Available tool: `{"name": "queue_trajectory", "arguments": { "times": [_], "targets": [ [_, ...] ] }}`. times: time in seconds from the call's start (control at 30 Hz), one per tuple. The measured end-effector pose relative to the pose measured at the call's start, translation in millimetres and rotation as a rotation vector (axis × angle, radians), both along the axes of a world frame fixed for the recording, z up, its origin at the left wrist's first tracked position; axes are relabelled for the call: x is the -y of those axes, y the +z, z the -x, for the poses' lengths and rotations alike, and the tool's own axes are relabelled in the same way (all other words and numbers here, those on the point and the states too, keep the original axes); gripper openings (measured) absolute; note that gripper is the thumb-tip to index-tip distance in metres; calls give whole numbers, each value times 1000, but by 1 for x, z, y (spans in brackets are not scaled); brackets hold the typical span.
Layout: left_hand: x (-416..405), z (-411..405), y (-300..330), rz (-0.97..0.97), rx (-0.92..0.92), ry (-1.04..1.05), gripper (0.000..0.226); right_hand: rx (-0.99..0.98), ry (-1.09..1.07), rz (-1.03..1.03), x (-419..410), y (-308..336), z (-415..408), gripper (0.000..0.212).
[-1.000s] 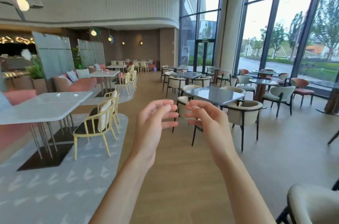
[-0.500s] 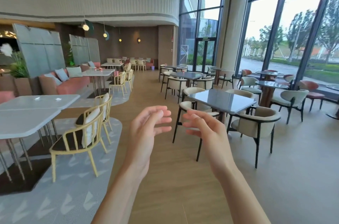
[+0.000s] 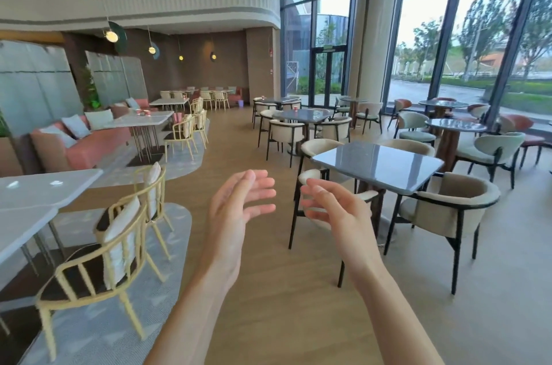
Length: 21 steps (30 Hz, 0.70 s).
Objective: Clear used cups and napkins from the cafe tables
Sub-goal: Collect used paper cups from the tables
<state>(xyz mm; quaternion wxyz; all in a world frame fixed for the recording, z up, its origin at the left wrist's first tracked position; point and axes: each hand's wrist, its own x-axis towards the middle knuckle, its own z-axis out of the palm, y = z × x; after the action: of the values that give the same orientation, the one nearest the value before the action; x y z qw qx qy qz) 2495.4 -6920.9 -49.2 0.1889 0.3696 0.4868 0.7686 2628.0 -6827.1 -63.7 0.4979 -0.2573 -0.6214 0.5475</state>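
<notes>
Head view: both hands (image 3: 286, 209) raised, fingers loosely spread, empty.

A café dining hall is shown: grey tables (image 3: 378, 166) ringed by cushioned armchairs (image 3: 448, 209) at right, a pink banquette sofa (image 3: 80, 146) at left, pendant lamps (image 3: 111, 35) above.
</notes>
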Motion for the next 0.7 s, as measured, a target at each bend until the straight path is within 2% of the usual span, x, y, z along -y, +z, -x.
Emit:
{"name": "queue_trajectory", "arguments": {
  "times": [0.17, 0.43, 0.57, 0.7],
  "targets": [
    [-105, 86, -16, 11, -4, 53, 25, -22, 33, 2, -116, -15, 91, 18],
    [-253, 230, 8, -1, -1, 173, 23, -14, 201, -30, -282, 6, 260, 22],
    [-312, 301, -6, 9, 30, 210, 23, 45, 263, -31, -345, -12, 336, 19],
    [-386, 380, -29, 14, 59, 201, 22, 54, 230, -36, -420, -31, 410, 19]
  ]
}}
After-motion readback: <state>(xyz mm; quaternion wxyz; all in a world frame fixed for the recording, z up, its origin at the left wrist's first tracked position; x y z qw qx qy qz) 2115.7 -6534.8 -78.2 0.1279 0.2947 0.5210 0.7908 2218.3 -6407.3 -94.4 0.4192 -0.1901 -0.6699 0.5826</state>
